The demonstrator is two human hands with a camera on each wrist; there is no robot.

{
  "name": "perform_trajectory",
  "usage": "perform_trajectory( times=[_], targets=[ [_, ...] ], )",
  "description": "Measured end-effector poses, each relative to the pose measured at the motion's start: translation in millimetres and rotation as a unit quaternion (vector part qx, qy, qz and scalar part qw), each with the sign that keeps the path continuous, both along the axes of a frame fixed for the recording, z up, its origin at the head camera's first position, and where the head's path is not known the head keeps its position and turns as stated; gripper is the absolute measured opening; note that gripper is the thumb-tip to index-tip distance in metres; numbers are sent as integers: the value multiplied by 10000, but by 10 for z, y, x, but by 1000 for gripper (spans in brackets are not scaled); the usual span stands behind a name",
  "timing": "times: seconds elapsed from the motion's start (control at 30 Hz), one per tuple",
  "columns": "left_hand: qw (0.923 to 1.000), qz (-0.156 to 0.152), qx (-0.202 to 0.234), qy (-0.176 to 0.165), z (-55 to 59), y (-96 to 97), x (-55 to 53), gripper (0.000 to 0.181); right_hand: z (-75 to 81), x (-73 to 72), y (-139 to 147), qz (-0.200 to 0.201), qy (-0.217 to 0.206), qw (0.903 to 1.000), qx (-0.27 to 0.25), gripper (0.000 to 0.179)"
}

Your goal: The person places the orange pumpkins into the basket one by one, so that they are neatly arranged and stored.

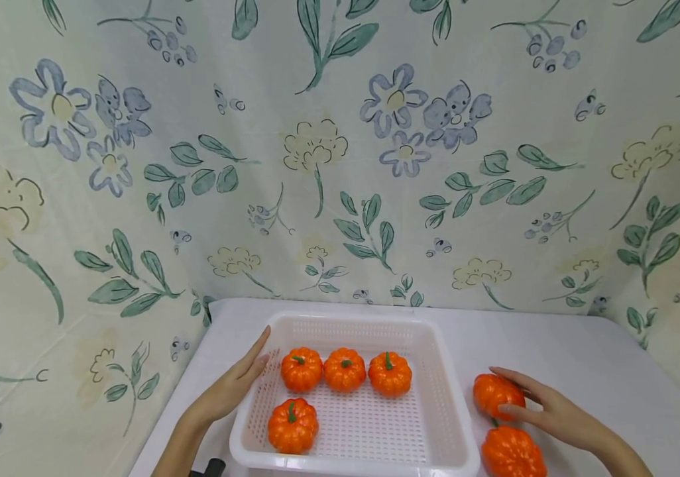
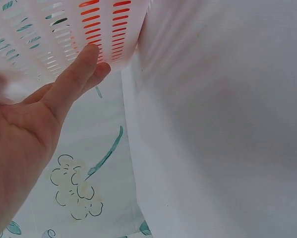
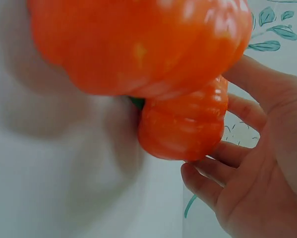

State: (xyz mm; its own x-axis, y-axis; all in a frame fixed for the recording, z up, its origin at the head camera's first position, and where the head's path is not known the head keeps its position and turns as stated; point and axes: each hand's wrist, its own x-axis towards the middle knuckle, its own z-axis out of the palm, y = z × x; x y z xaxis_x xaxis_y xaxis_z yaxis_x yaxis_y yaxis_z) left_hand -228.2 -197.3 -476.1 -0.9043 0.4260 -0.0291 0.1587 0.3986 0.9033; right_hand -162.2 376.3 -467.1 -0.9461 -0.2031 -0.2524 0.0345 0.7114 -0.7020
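Left hand [image 1: 229, 391]: fingers nearly straight, against the basket [image 1: 370, 424], gripping nothing.
Right hand [image 1: 561, 414]: thumb and fingers curved around the far pumpkin [image 1: 491, 395], right of the basket.
Near pumpkin [image 1: 513, 454]: just beside it.
Basket: four pumpkins [image 1: 344, 372]; three in back row, one at front left.

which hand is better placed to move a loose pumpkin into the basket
Likely the right hand: it is curved around the farther loose pumpkin, right of the basket. The left hand touches the basket's opposite side, away from both loose pumpkins.
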Motion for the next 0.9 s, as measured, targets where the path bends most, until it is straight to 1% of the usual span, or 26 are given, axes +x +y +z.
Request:
perform_trajectory(
  times=[0.13, 0.23, 0.37, 0.43, 0.5, 0.57, 0.63, 0.73, 0.8, 0.9],
  targets=[
    [10000, -2, 3, -12, 0, 0, 3, 61, 50, 12, -57, 249, 296, 9992, 24, 69],
    [10000, -6, 17, -13, -3, 1, 3, 61, 64, 16, -81, 390, 422, 9983, 85, 66],
    [10000, 7, 61, -5, -9, -1, 6, 61, 52, 8, -75, 467, 544, 9972, 226, 62],
    [10000, 17, 91, -10, -11, -2, 8, 61, 43, -1, -61, 466, 566, 9971, 210, 61],
    [9999, 19, 121, -16, -14, -1, 8, 61, 32, -9, -45, 414, 518, 9977, 111, 60],
    [9999, 35, 122, -20, -14, -1, 8, 61, 25, -20, -26, 368, 409, 9984, -94, 59],
    [9999, 38, 117, -21, -13, 1, 8, 61, 18, -26, -8, 324, 209, 9985, -390, 59],
    [9999, 50, 111, -40, -15, 4, 9, 61, 6, -27, 15, 227, -68, 9976, -645, 61],
    [9999, 50, 115, -59, -15, 6, 10, 61, -4, -22, 25, 120, -203, 9974, -678, 63],
    [9999, 51, 119, -65, -14, 8, 12, 60, -21, -16, 38, -83, -295, 9979, -577, 65]
  ],
)
